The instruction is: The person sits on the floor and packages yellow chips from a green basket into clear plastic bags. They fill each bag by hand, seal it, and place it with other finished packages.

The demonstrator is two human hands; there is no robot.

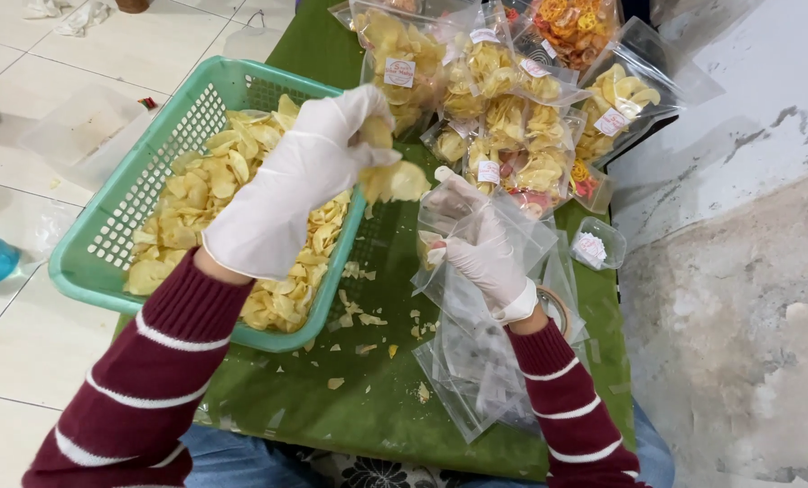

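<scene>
Fingers (368, 126) of the gloved left hand (295, 181) curled shut round a clump of pale yellow chips (390, 176), carried just past the rim of the green basket (106, 226) and above the green worktop (368, 398). Fingers (454, 203) of the gloved right hand (481, 248) pinching the mouth of a clear plastic bag (503, 221), held open just beside the clump, over a stack of empty bags (472, 370). Best done, by the look of it, with the bag mouth pulled wide and tilted toward the coming hand, the clump lowered well inside before any loosening of the grip, and the grip kept soft, since thin chips crack easily. Crumbs (363, 312) already scattered between basket and bags, so worth keeping the transfer short and low. More chips heaped in the basket at left; filled, labelled bags (503, 117) piled at the far end of the worktop, well apart from the hands.
</scene>
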